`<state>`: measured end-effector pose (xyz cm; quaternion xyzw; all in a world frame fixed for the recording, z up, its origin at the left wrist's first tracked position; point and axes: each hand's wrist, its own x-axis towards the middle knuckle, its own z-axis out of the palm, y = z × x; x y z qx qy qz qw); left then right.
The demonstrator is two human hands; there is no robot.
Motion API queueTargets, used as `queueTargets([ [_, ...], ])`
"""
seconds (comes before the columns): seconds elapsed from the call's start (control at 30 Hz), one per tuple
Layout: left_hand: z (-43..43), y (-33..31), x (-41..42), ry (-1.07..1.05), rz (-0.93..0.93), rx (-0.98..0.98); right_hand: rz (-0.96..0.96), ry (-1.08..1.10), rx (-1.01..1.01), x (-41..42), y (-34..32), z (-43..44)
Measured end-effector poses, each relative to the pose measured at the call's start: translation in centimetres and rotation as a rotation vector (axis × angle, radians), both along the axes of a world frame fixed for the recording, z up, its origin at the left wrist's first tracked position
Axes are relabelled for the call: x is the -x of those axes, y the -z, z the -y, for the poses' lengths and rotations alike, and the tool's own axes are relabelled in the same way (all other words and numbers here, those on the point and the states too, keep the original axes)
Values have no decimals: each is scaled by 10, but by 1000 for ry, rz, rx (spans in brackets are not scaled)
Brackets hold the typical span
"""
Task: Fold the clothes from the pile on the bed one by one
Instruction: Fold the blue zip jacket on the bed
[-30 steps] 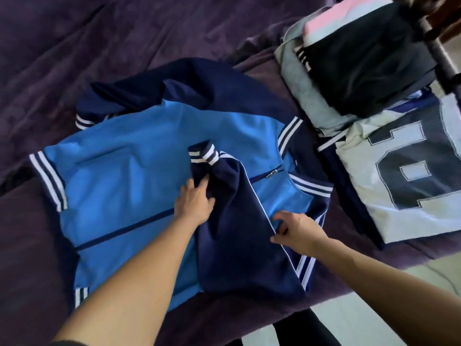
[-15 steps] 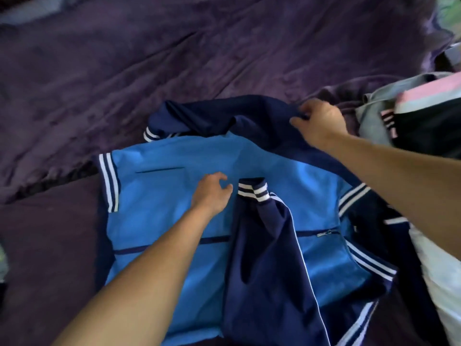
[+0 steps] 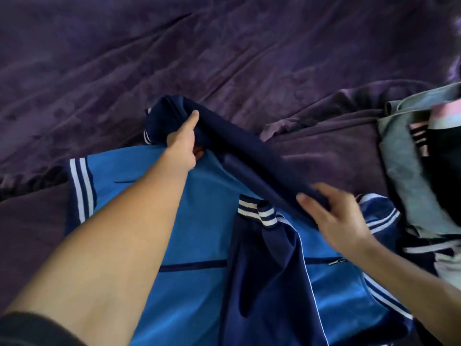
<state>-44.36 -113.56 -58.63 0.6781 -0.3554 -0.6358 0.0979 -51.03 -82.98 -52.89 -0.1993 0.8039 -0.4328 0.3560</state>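
A light blue jacket [image 3: 199,221] with navy sleeves and white-striped cuffs lies spread on the bed. One navy sleeve [image 3: 269,283] is folded across its front, cuff up. The far navy sleeve [image 3: 244,151] is lifted off the bed in a taut band. My left hand [image 3: 183,141] grips it near the cuff end, thumb on top. My right hand [image 3: 334,216] holds the same sleeve near the shoulder, fingers curled over the fabric.
A wrinkled purple bedcover [image 3: 224,58] fills the far side. A stack of other clothes [image 3: 429,158], grey, pink and black, sits at the right edge, close to my right hand.
My left hand left the jacket front and reached up to the far sleeve's cuff end. My right hand slid down along that sleeve toward the shoulder. The sleeve now hangs raised between both hands.
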Motion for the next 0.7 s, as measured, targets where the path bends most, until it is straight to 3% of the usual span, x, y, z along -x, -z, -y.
queueTargets([
  [0.1,11,6,14,-55,-37,-20,53,-80,-184,-3,32,-26],
  [0.17,14,-10,25,-42,-105,10,-16,-65,-211,7,40,-22],
  [0.33,7,-111,31,70,-592,122,-391,157,-262,54,18,7],
  [0.37,-2,-132,22,131,-610,168,-418,187,-280,62,10,11],
  [0.47,-44,-159,-20,295,-482,343,-443,214,-307,68,-7,13],
  [0.53,-82,-155,-50,322,-364,327,-453,202,-358,63,-11,4],
  [0.6,-130,-135,-85,580,-196,236,-474,162,-436,54,-12,-11],
  [0.67,-179,-102,-127,777,-144,114,-472,142,-441,41,-11,-27],
  [0.7,-200,-77,-150,909,-73,228,-438,158,-414,32,-10,-34],
])
